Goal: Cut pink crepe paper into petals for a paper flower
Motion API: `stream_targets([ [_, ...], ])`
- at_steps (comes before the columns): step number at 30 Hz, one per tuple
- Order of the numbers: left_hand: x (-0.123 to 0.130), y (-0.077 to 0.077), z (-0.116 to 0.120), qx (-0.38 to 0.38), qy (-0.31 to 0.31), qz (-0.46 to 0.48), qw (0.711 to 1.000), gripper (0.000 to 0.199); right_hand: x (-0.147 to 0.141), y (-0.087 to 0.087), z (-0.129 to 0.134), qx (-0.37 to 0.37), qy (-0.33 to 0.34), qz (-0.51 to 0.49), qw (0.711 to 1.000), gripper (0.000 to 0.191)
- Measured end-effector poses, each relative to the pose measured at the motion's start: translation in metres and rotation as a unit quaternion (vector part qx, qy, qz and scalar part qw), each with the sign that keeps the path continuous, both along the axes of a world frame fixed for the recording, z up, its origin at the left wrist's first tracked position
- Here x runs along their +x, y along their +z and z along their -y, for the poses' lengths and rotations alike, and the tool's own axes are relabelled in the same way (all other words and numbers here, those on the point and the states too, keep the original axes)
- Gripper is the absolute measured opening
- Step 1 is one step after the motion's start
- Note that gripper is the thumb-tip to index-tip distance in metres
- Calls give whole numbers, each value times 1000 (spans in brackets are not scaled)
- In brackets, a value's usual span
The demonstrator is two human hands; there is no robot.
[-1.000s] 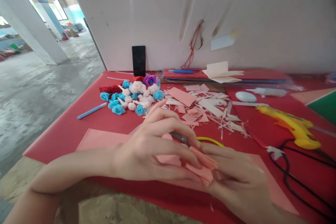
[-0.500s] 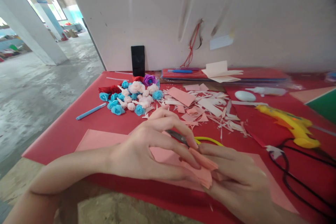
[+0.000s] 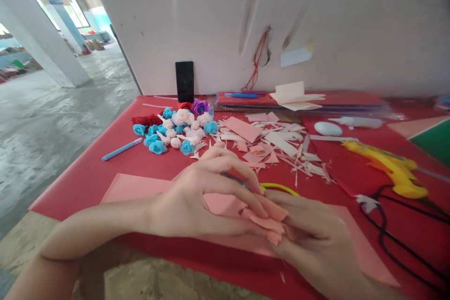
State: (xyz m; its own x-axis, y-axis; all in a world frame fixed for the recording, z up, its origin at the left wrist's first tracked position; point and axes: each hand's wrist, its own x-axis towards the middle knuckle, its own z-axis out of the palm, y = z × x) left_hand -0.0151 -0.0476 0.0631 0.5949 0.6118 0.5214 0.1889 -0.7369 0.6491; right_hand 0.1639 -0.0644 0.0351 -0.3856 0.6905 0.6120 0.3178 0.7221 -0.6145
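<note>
Folded pink paper (image 3: 269,222) is pinched between both hands near the front of the red table. My left hand (image 3: 207,197) reaches in from the left, its fingers curled over the paper's left side. From the right, my right hand (image 3: 316,234) grips the other side of the same paper. Beneath them lies a large pink sheet (image 3: 130,187). Scissors with yellow handles (image 3: 281,188) rest just behind the fingers, their blades partly hidden by my left hand.
Paper roses (image 3: 183,117) in several colours and a heap of paper scraps (image 3: 281,143) lie behind the hands. A phone (image 3: 184,81) leans on the wall. A yellow glue gun (image 3: 390,164) with a black cord is at right, a blue pen (image 3: 121,148) at left.
The folded pink paper has shifted and turned slightly between my fingers, its layers now more spread. My left fingers have moved a little over the scissors.
</note>
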Motion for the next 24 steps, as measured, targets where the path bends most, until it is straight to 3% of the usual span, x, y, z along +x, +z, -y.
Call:
stream_targets([
  [10, 0, -2, 3, -225, -1, 29, 974, 13, 0, -5, 1, -69, 13, 5, 998, 25],
  [17, 1, 3, 3, -183, 10, 13, 983, 10, 2, -4, 1, -21, 0, 29, 999, 30],
  [24, 2, 3, 3, -149, 1, 24, 989, 6, 1, -2, 0, 56, 4, 13, 998, 22],
])
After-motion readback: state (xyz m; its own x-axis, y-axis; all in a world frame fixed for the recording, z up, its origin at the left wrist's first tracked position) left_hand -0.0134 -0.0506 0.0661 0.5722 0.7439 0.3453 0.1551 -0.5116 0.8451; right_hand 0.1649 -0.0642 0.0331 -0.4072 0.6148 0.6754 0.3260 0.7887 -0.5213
